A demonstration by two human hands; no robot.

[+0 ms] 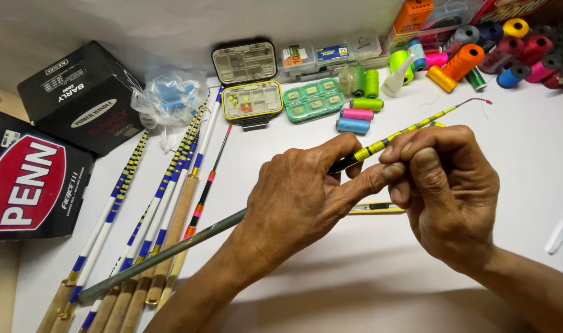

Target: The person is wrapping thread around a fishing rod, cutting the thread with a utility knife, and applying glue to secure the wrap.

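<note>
Both hands hold one thin fishing rod (164, 251) over a white table (522, 154). My left hand (300, 197) grips its dark shaft near the middle. My right hand (445, 185) pinches the yellow-and-black banded tip section (411, 131) between thumb and fingers. The tip ends in a short red thread (479, 100) pointing toward the spools. A yellow flat tool (374, 208) lies on the table under the hands, mostly hidden.
Several blue-white-yellow rods with cork handles (152, 209) lie at the left. Black boxes (78, 92) stand at the far left. Small compartment boxes (252, 98) and many coloured thread spools (479, 49) fill the back. A white clip (562, 231) lies at the right edge.
</note>
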